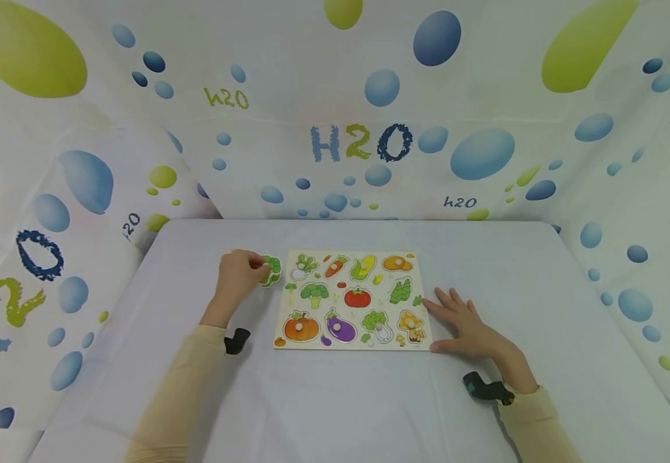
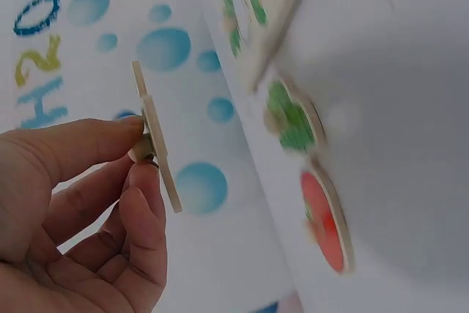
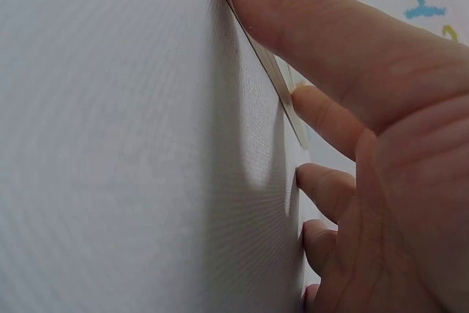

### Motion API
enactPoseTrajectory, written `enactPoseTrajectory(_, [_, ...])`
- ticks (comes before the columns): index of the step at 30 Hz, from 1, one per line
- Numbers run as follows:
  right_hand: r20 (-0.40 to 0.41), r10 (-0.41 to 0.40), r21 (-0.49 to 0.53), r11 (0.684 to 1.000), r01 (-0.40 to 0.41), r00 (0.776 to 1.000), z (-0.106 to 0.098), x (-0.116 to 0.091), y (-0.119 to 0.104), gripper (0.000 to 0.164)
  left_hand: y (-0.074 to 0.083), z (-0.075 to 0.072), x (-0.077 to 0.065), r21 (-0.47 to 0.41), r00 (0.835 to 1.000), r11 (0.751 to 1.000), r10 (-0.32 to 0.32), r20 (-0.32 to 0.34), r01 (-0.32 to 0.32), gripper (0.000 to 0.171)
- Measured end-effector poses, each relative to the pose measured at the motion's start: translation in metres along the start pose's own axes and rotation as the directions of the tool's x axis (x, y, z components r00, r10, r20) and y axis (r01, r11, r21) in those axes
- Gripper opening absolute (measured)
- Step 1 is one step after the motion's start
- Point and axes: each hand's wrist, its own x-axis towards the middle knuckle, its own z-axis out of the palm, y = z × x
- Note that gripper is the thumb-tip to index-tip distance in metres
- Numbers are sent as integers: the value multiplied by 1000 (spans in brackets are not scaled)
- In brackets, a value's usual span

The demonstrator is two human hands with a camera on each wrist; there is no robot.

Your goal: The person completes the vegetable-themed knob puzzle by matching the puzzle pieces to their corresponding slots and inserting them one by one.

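Observation:
My left hand [image 1: 238, 283] pinches a flat wooden puzzle piece [image 2: 163, 159] by its knob, raised off the table. That piece stands edge-on in the left wrist view, so its face is hidden there; green shows at the fingertips in the head view. Beyond it, a green vegetable piece [image 2: 297, 119] and a red piece [image 2: 326, 218] lie on the cloth. The vegetable puzzle board [image 1: 335, 308] lies flat; its printed broccoli, tomato and asparagus show no knobs. With fingers spread, my right hand [image 1: 465, 328] touches the board's right edge, its thumb at the near corner.
Knobbed pieces such as the pumpkin [image 1: 301, 328], eggplant [image 1: 341, 326] and corn [image 1: 364, 267] sit in the board. White cloth [image 1: 358, 405] covers the table. Patterned sheets [image 1: 294, 83] hang behind and at both sides.

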Motion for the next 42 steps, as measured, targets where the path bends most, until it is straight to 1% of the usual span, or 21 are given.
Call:
enactPoseTrajectory(2, [-1, 1, 1, 1000, -1, 1000, -1, 0, -1, 92, 9, 7, -1, -7, 999, 1000, 26, 19, -25, 16])
enactPoseTrajectory(4, [-1, 2, 0, 1000, -2, 1000, -1, 0, -2, 91, 17, 13, -2, -18, 998, 999, 38, 40, -37, 15])
enactPoseTrajectory(6, [-1, 2, -1, 1000, -2, 1000, -1, 0, -2, 91, 25, 19, -3, -23, 998, 999, 28, 64, -27, 14])
enactPoseTrajectory(10, [0, 4, -4, 1000, -4, 1000, -1, 1, -2, 91, 38, 29, -5, 2, 993, 1000, -17, 121, 17, 13])
enactPoseTrajectory(12, [-1, 2, -6, 1000, -2, 1000, -1, 2, -1, 91, 42, 33, -5, 18, 989, 999, -30, 146, 27, 14])
enactPoseTrajectory(14, [-3, 1, -8, 1000, -1, 1000, -1, 2, -1, 91, 45, 38, -6, 34, 987, 999, -24, 157, 19, 15])
enactPoseTrajectory(17, [-2, -1, -8, 1000, 1, 1000, -1, 2, -1, 91, 46, 46, -5, 46, 985, 999, -5, 172, -3, 15])
enactPoseTrajectory(21, [-3, -7, 1, 1000, 7, 1000, -2, 2, -1, 91, 45, 57, -4, 86, 982, 995, 29, 185, -45, 13])
enactPoseTrajectory(26, [-2, -11, 9, 1000, 11, 1000, -1, 1, -1, 91, 43, 68, -4, 118, 976, 991, 28, 214, -55, 13])
enactPoseTrajectory(32, [-5, -11, -1, 1000, 11, 1000, 0, 1, 0, 91, 43, 71, -5, 141, 972, 987, 38, 230, -72, 13])
enactPoseTrajectory(42, [1, -4, 8, 1000, 4, 1000, -1, 0, -1, 91, 43, 76, -4, 145, 961, 988, 3, 276, -45, 15])
